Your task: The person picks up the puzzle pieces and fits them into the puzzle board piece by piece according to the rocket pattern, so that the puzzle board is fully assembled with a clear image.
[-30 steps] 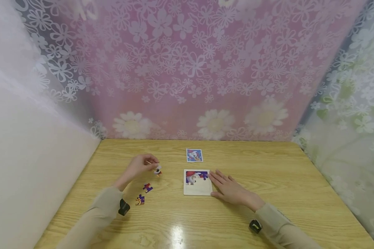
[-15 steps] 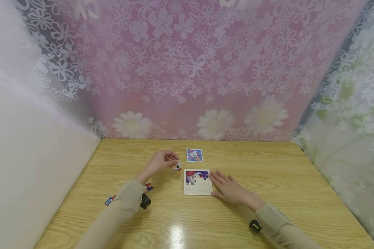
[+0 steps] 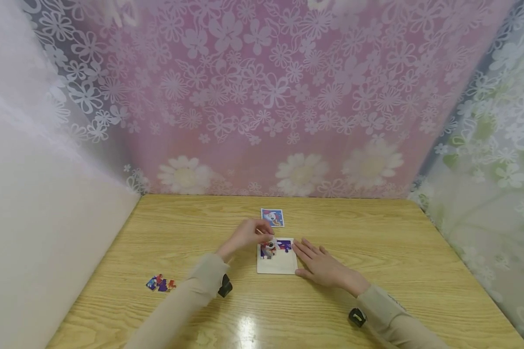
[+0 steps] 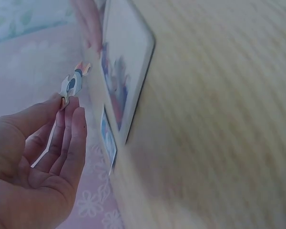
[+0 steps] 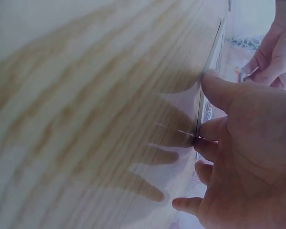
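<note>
My left hand (image 3: 250,234) pinches a white jigsaw puzzle piece (image 4: 72,85) between thumb and fingers. The piece is held over the upper left part of a square puzzle tray (image 3: 276,267), overlapping the pieces there in the head view. Along the tray's top, fitted pieces (image 3: 284,245) show purple and red; its lower part is bare and cream-coloured. My right hand (image 3: 325,265) lies with fingers extended at the tray's right edge, thumb and fingertips touching the rim. In the right wrist view, the tray's edge (image 5: 210,59) runs along those fingertips.
A small picture card (image 3: 272,217) with a white animal on blue lies just behind the tray. Several loose puzzle pieces (image 3: 160,283) sit on the wooden table (image 3: 353,223) at the left, beside my left sleeve. A pink floral curtain (image 3: 262,97) hangs behind the table.
My left hand has carried the white puzzle piece rightward, from the left part of the table to over the tray. My right hand and the tray have stayed put.
</note>
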`<state>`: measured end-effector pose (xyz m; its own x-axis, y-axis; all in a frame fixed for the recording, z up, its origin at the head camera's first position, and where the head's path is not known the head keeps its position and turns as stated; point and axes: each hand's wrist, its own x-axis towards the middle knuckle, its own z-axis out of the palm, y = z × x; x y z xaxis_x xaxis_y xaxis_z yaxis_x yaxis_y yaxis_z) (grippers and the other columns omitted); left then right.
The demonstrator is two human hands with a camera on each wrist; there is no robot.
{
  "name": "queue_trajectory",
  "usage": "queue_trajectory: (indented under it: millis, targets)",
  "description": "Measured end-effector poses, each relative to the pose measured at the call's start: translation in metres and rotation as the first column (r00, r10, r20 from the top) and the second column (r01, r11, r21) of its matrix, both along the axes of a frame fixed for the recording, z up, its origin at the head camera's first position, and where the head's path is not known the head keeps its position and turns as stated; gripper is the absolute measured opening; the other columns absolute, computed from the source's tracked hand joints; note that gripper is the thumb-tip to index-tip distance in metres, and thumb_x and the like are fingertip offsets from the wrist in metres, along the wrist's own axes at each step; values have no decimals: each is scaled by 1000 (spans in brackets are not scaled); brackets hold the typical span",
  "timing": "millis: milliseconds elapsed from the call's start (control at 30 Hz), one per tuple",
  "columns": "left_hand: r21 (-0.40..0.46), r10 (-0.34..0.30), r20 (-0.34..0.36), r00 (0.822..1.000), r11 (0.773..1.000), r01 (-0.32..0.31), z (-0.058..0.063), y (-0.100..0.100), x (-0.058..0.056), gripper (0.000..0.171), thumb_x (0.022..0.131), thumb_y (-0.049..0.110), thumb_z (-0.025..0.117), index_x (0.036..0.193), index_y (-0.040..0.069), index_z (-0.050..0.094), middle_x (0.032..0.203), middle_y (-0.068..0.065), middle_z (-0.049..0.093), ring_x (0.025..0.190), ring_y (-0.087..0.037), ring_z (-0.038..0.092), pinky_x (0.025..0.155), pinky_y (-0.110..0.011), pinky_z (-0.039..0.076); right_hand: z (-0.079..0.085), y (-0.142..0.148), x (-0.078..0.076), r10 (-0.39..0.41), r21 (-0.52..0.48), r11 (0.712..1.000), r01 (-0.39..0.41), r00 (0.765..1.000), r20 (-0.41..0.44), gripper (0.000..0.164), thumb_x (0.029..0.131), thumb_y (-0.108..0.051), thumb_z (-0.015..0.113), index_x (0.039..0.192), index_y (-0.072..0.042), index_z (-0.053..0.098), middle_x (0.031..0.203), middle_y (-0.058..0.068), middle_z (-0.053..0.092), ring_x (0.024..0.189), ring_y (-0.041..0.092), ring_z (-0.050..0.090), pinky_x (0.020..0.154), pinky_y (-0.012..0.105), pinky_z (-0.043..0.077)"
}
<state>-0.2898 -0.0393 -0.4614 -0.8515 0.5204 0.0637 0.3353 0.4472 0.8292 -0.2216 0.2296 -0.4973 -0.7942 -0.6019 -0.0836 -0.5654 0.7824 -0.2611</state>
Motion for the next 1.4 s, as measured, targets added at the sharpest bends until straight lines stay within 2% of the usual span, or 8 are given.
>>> queue_trajectory:
  millis: [100, 200, 367, 533, 733, 967, 1200, 1400]
  targets:
    - [-12, -23, 40, 999, 1000, 24, -6, 7, 3, 7, 96, 9, 71, 100, 4, 73, 88, -5, 71, 77, -20, 71, 69, -33, 60, 0, 0, 0, 0, -3, 1000, 0, 1000, 0, 73, 106, -44, 50, 161, -4, 23, 167, 14, 20, 153, 40, 15, 111, 74, 25]
    - [-36, -20, 42, 999, 999, 21, -8, 13, 6, 8, 95, 8, 71, 101, 3, 74, 88, -6, 71, 75, -17, 70, 66, -29, 58, 0, 0, 0, 1, -4, 1000, -1, 1000, -1, 73, 106, -44, 50, 161, -4, 23, 167, 14, 21, 153, 40, 15, 110, 74, 25]
    - [-104, 5, -27, 1000, 995, -8, -10, 20, 9, 7, 94, 9, 73, 100, 4, 75, 89, -5, 72, 73, -6, 63, 62, -19, 51, -1, 0, 0, 1, -2, 1000, -1, 1000, -6, 73, 106, -44, 50, 161, -4, 23, 167, 15, 21, 153, 39, 16, 110, 74, 26]
    - [-129, 3, -36, 999, 992, -8, -15, 21, 9, 11, 91, 6, 76, 100, 3, 74, 88, -3, 70, 75, -7, 62, 68, -20, 53, -1, -1, 0, 0, 0, 1000, 0, 1000, -4, 73, 106, -43, 50, 161, -4, 23, 167, 14, 21, 154, 39, 15, 110, 75, 26]
    - [-146, -12, -28, 1000, 989, 8, -14, 19, 12, 17, 85, 3, 81, 99, 1, 73, 86, -4, 69, 73, -7, 60, 66, -19, 52, 1, -1, 1, -1, 3, 1000, 1, 1000, -8, 73, 106, -43, 51, 161, -4, 24, 167, 14, 21, 153, 39, 16, 110, 74, 26]
    - [-220, -39, -107, 993, 975, 14, -14, 21, 15, 20, 82, 7, 85, 97, 3, 73, 87, -8, 70, 74, -9, 58, 65, -20, 48, 8, -3, 4, 16, -6, 1000, -16, 1000, -13, 71, 106, -40, 52, 158, 1, 27, 164, 20, 25, 151, 45, 20, 107, 77, 27]
    - [-299, -19, -166, 986, 954, -32, -17, 26, 16, 17, 82, 15, 86, 90, 9, 73, 79, 1, 66, 67, -6, 54, 62, -21, 46, 13, -5, 6, 19, -20, 1000, -19, 1000, -2, 69, 106, -36, 53, 157, 3, 29, 163, 23, 26, 150, 47, 21, 107, 77, 27]
    - [-312, 5, -176, 984, 948, -61, -22, 26, 14, 15, 84, 18, 85, 86, 11, 73, 74, 7, 62, 63, -5, 54, 58, -21, 46, 9, -5, 4, 9, 14, 1000, -9, 1000, -2, 70, 106, -39, 52, 159, -1, 25, 166, 19, 23, 152, 42, 17, 109, 75, 26]
